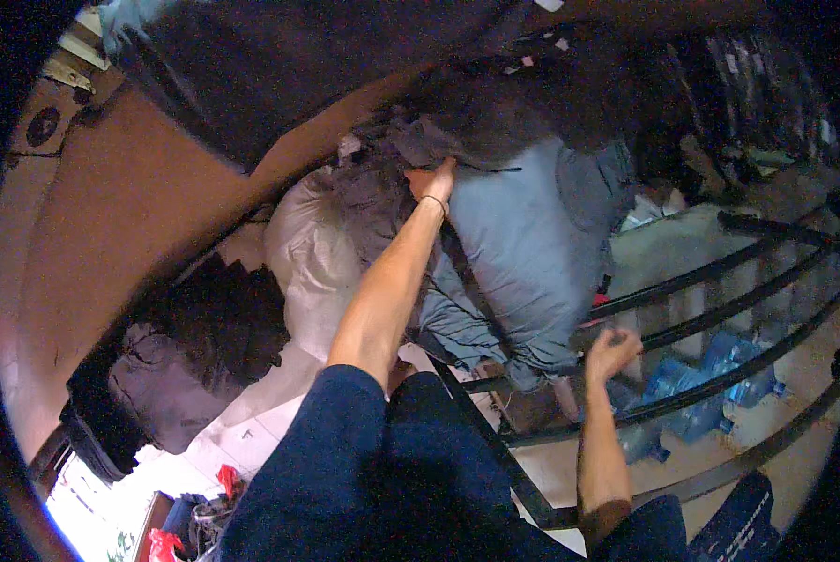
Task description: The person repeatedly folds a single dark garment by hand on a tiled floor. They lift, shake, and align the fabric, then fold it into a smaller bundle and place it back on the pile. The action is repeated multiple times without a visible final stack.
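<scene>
My left hand reaches up and forward, a thin band on its wrist. Its fingers close on the edge of a dark grey garment that hangs in a bunch of clothes. Right beside it hangs a blue-grey garment, and a white cloth hangs to the left. My right hand is curled into a fist lower right, close to the black metal railing. Nothing shows inside the fist. My dark blue sleeves fill the bottom of the view.
The railing's curved black bars run across the right side. Blue plastic water bottles lie on the floor below them. A dark garment hangs lower left above a white tiled floor with red items. A brown wall curves at left.
</scene>
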Motion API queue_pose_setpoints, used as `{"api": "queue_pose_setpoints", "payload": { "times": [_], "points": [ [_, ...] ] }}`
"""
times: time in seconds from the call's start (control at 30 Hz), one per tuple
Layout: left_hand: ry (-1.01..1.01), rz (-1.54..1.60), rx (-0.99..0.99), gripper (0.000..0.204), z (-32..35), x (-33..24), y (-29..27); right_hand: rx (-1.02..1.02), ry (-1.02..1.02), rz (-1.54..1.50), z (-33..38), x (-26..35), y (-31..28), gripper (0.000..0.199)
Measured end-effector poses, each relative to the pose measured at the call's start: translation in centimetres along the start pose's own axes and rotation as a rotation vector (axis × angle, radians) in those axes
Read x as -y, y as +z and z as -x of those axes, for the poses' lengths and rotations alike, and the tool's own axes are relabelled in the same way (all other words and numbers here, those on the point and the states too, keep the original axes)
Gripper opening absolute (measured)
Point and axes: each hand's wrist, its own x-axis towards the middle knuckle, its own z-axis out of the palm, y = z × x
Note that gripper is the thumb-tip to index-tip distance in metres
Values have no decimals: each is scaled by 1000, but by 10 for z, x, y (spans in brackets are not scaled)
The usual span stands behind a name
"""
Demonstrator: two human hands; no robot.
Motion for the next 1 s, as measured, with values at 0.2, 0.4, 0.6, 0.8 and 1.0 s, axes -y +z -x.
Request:
{"api": "queue_pose_setpoints", "payload": {
  "times": [0.2,0.4,0.6,0.8,1.0],
  "points": [
    [49,709,153,62,148,-30,-87,521,3,-67,134,152,-21,125],
    [-189,792,-79,50,223,-17,-322,614,-229,-328,143,138,-28,85],
    [-81,792,-309,46,284,87,-580,614,-1104,-260,155,193,-162,65],
    [-188,938,-511,63,405,239,-770,910,-1411,-310,282,238,-278,57],
    [5,1085,-541,41,389,238,-885,707,-1659,-320,345,354,-334,62]
  ]
}}
